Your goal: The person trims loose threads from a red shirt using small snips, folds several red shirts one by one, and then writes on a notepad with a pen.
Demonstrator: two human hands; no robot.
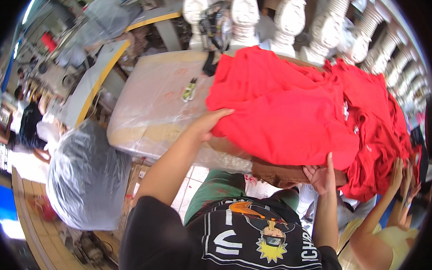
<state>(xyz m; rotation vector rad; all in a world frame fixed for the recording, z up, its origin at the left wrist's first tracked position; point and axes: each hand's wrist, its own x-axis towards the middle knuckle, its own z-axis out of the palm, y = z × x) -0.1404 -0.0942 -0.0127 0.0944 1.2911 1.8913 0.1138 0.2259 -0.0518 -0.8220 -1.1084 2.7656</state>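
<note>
A red garment (277,103), possibly a shirt, lies spread in front of me, with soft folds across it. My left hand (211,123) grips its left edge, fingers on top and the rest partly hidden at the fabric. Along its near right edge, my right hand (319,178) is turned palm up with the fingers apart, one of them against the red cloth. More red garments (377,123) are heaped to the right, touching the spread one. Small green and black thread snips (189,90) rest on the plastic-covered surface (149,97) left of the cloth.
Brown fabric (270,171) shows under the near edge. White balusters (288,23) line the far side. A stuffed plastic bag (85,179) stands at left, near yellow-edged tables (95,82). At right, another person's arms (380,202) reach toward the red heap.
</note>
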